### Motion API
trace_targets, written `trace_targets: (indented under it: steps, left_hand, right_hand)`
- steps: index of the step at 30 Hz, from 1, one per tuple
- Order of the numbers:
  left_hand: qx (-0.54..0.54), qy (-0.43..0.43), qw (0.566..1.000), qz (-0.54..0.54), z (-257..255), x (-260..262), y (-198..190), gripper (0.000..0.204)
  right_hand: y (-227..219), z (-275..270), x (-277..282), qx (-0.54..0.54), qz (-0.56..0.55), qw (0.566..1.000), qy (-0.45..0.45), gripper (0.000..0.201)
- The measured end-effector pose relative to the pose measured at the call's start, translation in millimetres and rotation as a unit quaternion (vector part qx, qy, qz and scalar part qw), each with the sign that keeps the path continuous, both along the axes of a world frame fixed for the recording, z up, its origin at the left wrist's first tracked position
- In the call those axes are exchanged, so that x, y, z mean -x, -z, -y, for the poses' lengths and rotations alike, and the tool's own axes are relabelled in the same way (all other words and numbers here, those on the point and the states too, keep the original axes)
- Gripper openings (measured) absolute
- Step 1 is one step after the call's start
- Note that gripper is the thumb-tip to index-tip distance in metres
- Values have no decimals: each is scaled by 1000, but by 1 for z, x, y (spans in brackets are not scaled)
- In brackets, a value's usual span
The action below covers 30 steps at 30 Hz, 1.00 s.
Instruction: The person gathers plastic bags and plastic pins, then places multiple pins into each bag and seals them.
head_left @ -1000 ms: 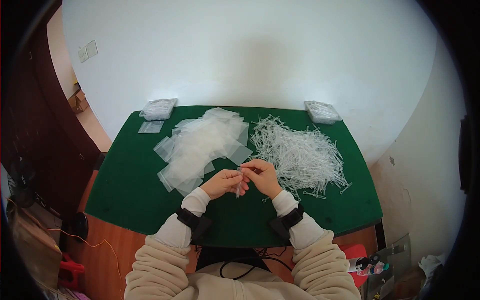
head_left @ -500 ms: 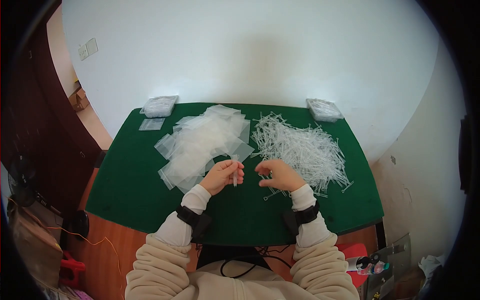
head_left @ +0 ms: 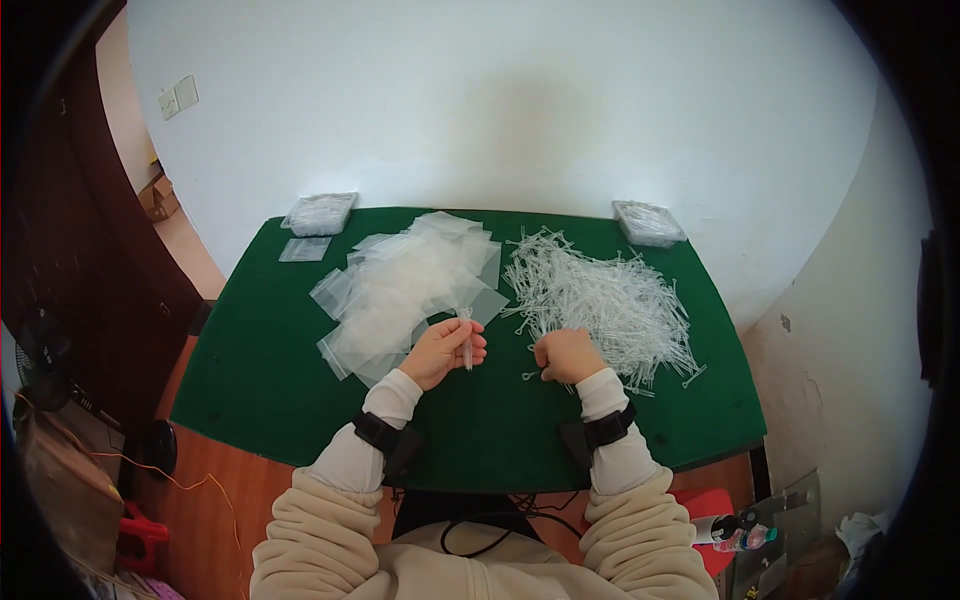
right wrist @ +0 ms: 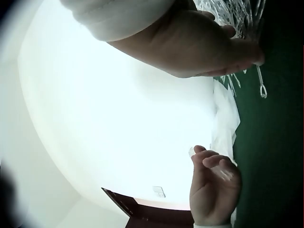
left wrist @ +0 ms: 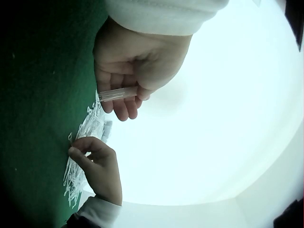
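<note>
My left hand [head_left: 436,356] pinches a small bundle of clear plastic sticks [left wrist: 117,93] between thumb and fingers, above the near middle of the green table. My right hand [head_left: 570,356] is at the near left edge of a heap of clear sticks with looped ends [head_left: 615,310]. In the left wrist view its thumb and forefinger pinch one looped stick [left wrist: 70,137]. The right wrist view shows a ring-ended stick [right wrist: 262,89] jutting out below those fingertips. Left of the heap lies a spread pile of clear flat bags [head_left: 400,285].
A clear box packed with sticks [head_left: 320,213] stands at the table's back left corner, with a flat filled bag [head_left: 305,249] before it. Another packed box [head_left: 648,223] is at the back right. The white wall [head_left: 400,100] rises right behind the table [head_left: 270,390].
My right hand has left the bundle in the left hand, moved right to the heap and closed its fingers on a stick. The left hand has shifted slightly left, still holding the bundle.
</note>
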<state>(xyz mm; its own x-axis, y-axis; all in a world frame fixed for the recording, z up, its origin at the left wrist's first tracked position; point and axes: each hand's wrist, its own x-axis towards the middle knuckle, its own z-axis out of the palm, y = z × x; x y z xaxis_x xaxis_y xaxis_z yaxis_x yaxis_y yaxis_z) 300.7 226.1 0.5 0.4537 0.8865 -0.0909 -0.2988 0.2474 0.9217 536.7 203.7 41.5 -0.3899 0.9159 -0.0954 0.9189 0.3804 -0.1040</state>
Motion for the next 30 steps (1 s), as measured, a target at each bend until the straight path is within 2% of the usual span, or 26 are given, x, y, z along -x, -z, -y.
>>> trace_targets:
  steps: [3, 6, 7, 10, 11, 14, 19, 23, 26, 27, 30]
  left_hand:
    - [1, -1, 1000, -4, 0, 0, -1, 26]
    - [-2, 1, 1000, 0, 0, 0, 0, 26]
    - [-2, 1, 1000, 1, 0, 0, 0, 26]
    - [-4, -1, 1000, -1, -1, 0, 0, 26]
    - [-4, -3, 1000, 0, -1, 0, 1, 26]
    - [-5, -7, 1000, -6, -4, 0, 4, 27]
    - [-5, 2, 1000, -10, -3, 0, 5, 27]
    - [-12, 15, 999, -36, -1, -2, 6, 28]
    - [-30, 73, 995, -68, -4, -5, 11, 29]
    - [-30, 74, 994, -68, -5, -5, 13, 29]
    - [-40, 124, 988, -83, 2, -6, 4, 28]
  right_hand:
    - [17, -13, -5, 1, -22, 999, 35, 24]
    - [30, -19, -4, -122, -63, 989, 60, 14]
    - [34, -21, -4, -123, -62, 989, 59, 14]
    - [35, -23, 3, -173, -228, 957, 44, 14]
    - [36, -24, 6, -173, -227, 958, 42, 14]
    - [33, -21, 20, -134, -448, 884, -6, 22]
    - [27, -13, 33, -79, -527, 846, -28, 28]
    - [39, -19, 36, -73, -551, 830, -32, 20]
    - [30, -10, 41, 80, -664, 743, -27, 12]
    - [29, -9, 42, 79, -665, 742, -26, 12]
    - [27, -10, 43, 96, -728, 678, 2, 8]
